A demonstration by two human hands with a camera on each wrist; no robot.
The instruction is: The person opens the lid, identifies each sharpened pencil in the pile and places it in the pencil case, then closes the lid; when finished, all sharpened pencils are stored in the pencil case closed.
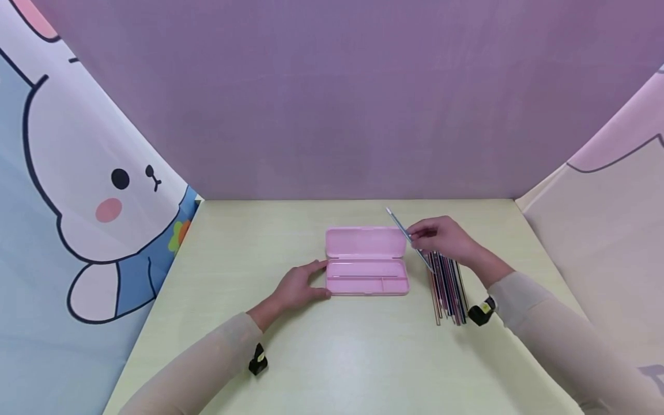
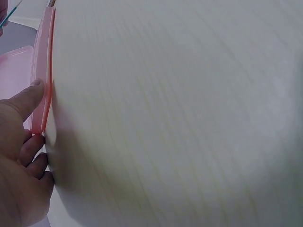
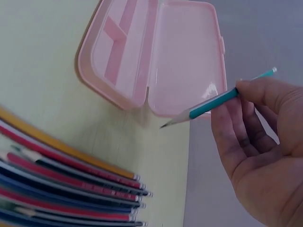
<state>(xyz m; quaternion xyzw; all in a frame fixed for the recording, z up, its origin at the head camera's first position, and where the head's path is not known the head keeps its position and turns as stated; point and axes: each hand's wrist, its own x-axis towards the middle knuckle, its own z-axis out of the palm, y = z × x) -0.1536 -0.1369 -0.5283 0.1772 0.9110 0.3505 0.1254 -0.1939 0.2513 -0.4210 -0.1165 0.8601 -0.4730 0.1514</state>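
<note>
A pink pencil case [image 1: 366,286] lies with its lid [image 1: 366,242] folded back. At its left end, my left hand [image 1: 297,286] holds it, the thumb [image 2: 29,98] along the front wall and the other fingers around the end. To the right of the case, my right hand [image 1: 441,236] pinches a teal pencil [image 3: 214,102] between thumb and fingers. Its sharpened point is toward me and its white-tipped end points away, with the middle near the lid's right edge. Below this hand lies a bundle of pencils [image 1: 448,288], partly covered by it in the head view.
Inside the case, a long divider and a short cross wall [image 3: 115,29] form compartments. Everything lies on a pale wood-grain table [image 1: 249,236]. A purple cloth [image 1: 342,115] hangs behind it, with printed cloths at both sides.
</note>
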